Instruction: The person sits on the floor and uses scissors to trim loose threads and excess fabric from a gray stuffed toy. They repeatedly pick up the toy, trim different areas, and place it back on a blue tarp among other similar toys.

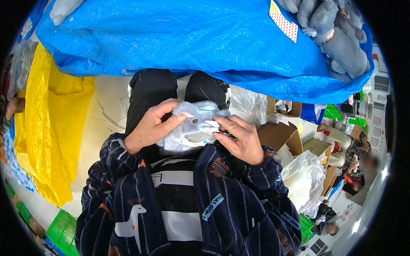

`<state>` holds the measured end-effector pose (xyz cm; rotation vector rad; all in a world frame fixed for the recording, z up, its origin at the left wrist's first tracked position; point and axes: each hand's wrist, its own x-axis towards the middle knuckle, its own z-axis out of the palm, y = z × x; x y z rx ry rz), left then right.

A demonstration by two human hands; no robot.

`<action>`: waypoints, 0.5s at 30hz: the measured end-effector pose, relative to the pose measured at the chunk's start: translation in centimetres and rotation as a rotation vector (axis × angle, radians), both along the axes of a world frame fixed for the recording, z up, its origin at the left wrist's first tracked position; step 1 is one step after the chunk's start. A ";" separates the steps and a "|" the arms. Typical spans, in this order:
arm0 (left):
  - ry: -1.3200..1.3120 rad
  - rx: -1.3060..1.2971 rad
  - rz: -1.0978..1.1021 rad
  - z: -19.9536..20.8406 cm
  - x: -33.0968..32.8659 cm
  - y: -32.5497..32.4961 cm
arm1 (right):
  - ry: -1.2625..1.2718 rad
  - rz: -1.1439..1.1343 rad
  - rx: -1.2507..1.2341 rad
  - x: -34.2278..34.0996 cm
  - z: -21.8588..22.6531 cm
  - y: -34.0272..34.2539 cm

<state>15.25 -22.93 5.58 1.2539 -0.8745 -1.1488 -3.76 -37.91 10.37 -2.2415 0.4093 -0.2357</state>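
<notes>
Over my lap I hold a grey-blue fluffy plush piece (173, 135), which looks like an unstuffed part of a soft toy. A small dark spot, pale patches and a whitish opening show on its upper face. My left hand (151, 128) is closed on its upper left side, thumb on top and fingers behind. On the right side, my right hand (244, 138) pinches the edge between thumb and fingers, beside a small white pointed bit (212, 123). What lies under the right fingers is partly hidden.
A blue woven sheet (179, 38) spreads ahead, with grey plush toys (348, 51) heaped at its far right and a red-dotted card (284, 23). A yellow sack (51, 128) hangs left. Cardboard boxes (275, 135) and a clear plastic bag (303, 179) stand right; other people sit beyond.
</notes>
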 end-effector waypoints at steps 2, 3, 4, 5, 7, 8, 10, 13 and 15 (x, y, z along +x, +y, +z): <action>0.015 0.007 0.001 0.0 0.0 0.0 | 0.049 0.012 -0.043 -0.1 0.4 -0.2; -0.001 0.006 0.002 0.0 0.1 0.0 | 0.071 0.029 -0.082 -0.1 0.7 -0.4; -0.016 0.005 0.002 -0.1 0.1 0.0 | 0.094 0.046 -0.122 -0.1 1.2 -0.6; -0.032 0.003 0.001 0.0 0.1 0.0 | 0.116 0.061 -0.162 -0.1 1.4 -0.7; -0.066 -0.007 -0.014 0.2 0.1 -0.1 | 0.049 0.083 -0.153 0.1 1.4 -0.7; -0.083 -0.013 -0.019 0.2 0.1 -0.1 | 0.015 0.095 -0.149 0.4 1.3 -0.7; -0.116 -0.029 -0.014 0.2 0.0 -0.3 | 0.024 0.135 -0.207 1.0 1.5 -0.7; -0.152 -0.049 -0.002 0.2 0.0 -0.4 | 0.055 0.175 -0.256 1.6 2.3 -0.8; -0.172 -0.054 0.008 0.0 0.0 -0.4 | 0.071 0.182 -0.247 1.6 2.3 -0.8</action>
